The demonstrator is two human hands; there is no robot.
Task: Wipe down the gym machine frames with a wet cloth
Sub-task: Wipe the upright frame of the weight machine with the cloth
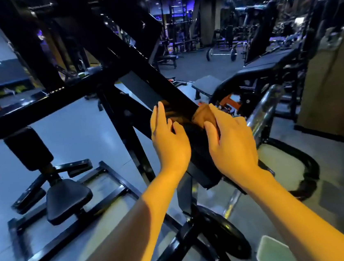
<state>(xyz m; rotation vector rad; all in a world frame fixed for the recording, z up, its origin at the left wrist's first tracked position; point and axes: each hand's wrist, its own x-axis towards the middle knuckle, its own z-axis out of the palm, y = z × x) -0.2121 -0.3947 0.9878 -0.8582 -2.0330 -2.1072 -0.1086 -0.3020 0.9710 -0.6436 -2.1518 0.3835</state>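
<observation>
Dim gym: left hand (169,140) open on black frame (162,88), right hand (230,143) grips cloth (204,116).

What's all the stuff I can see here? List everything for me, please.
slanted beam: one, black, centre, running down between the hands
cloth: one, brownish, on the beam under the right hand
seat: one, black, lower left
weight plate: one, black, bottom centre
bin: one, pale, bottom right
barbell: one, silver bar, on the floor behind
left hand: open, against the beam
right hand: fingers on the cloth
</observation>
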